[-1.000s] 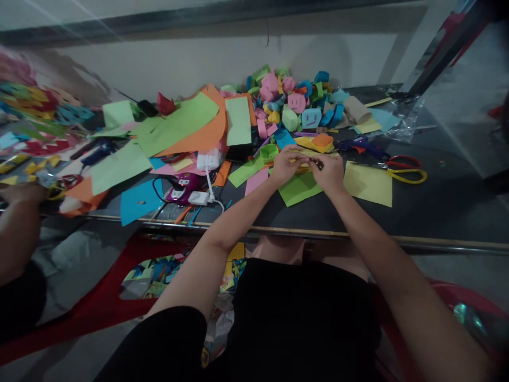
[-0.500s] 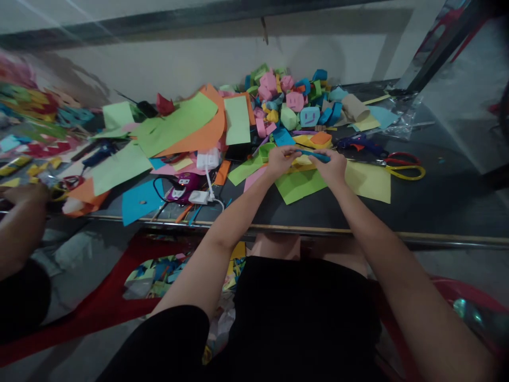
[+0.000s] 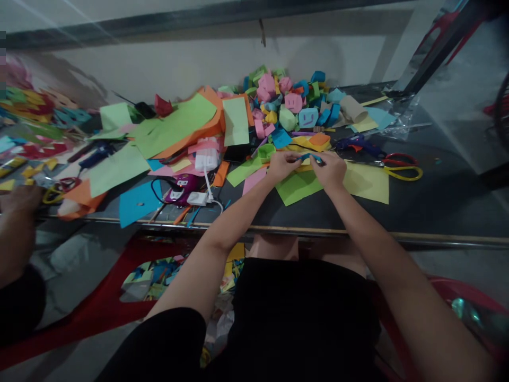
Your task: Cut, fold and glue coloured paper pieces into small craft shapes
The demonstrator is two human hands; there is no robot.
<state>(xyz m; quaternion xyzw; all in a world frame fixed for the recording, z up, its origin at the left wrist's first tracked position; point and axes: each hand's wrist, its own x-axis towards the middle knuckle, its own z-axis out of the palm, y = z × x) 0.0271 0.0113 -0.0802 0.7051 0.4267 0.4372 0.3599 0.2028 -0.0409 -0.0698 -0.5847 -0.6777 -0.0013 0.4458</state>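
Note:
Between my two hands is a narrow blue paper strip (image 3: 305, 157), bent in the middle. My left hand (image 3: 283, 165) pinches its left end, and my right hand (image 3: 331, 168) pinches the right end. Both are closed, held just above the table's papers. Below them lie a green sheet (image 3: 299, 189) and a pale yellow sheet (image 3: 368, 182). A small green folded paper box (image 3: 266, 153) sits just left of my left hand. Behind the hands are yellow paper pieces (image 3: 308, 142) and an orange piece (image 3: 319, 138).
Folded paper shapes (image 3: 293, 102) are heaped at the back. Red-and-yellow scissors (image 3: 402, 167) and a blue glue gun (image 3: 360, 144) lie to the right. A purple device (image 3: 183, 188) with a white plug (image 3: 207, 158) stands left. A co-worker's hand (image 3: 22, 200) is at far left.
The blue strip, straighter before, is now bent, and my hands have come slightly closer together. The co-worker's hand at far left has shifted a little.

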